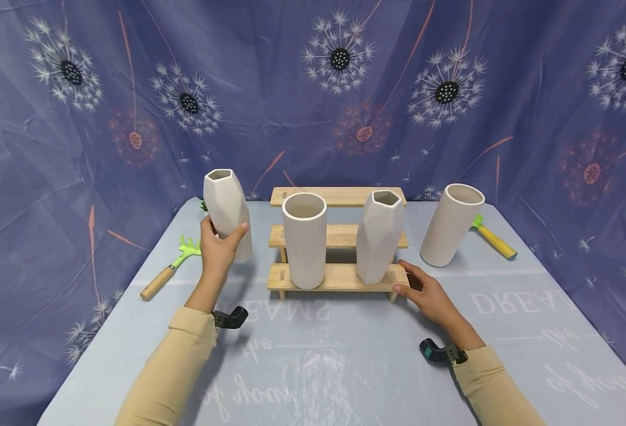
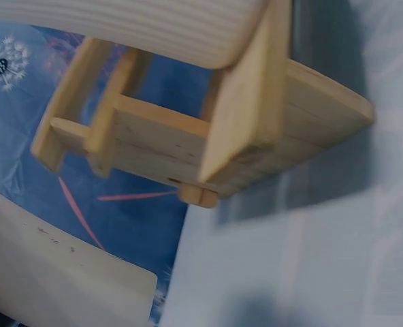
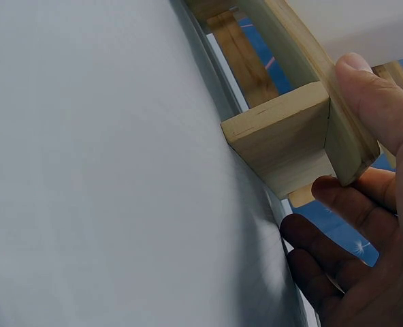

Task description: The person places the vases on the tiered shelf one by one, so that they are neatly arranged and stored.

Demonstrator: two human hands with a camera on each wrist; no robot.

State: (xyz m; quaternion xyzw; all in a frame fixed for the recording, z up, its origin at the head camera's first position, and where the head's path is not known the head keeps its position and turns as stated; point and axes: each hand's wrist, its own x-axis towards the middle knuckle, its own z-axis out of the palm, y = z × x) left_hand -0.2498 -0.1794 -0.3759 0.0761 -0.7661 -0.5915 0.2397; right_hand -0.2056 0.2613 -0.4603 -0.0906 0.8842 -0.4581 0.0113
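Observation:
My left hand (image 1: 218, 251) grips a white faceted vase (image 1: 225, 198) left of the three-step wooden shelf (image 1: 339, 278), thumb across its near side; the vase's lower part (image 2: 65, 272) appears in the left wrist view. My right hand (image 1: 425, 296) holds the right end of the shelf's lowest step. In the right wrist view the thumb (image 3: 368, 88) lies on the board's upper edge, with the index finger curled beneath. On that step stand a white ribbed vase (image 1: 306, 248) at left and another white faceted vase (image 1: 379, 236) at right.
Another ribbed vase (image 1: 450, 225) stands on the table right of the shelf, with a yellow-handled green garden tool (image 1: 496, 242) behind it. A small green hand rake (image 1: 158, 283) with a wooden handle lies at left. A patterned blue cloth (image 1: 270, 106) hangs behind the table.

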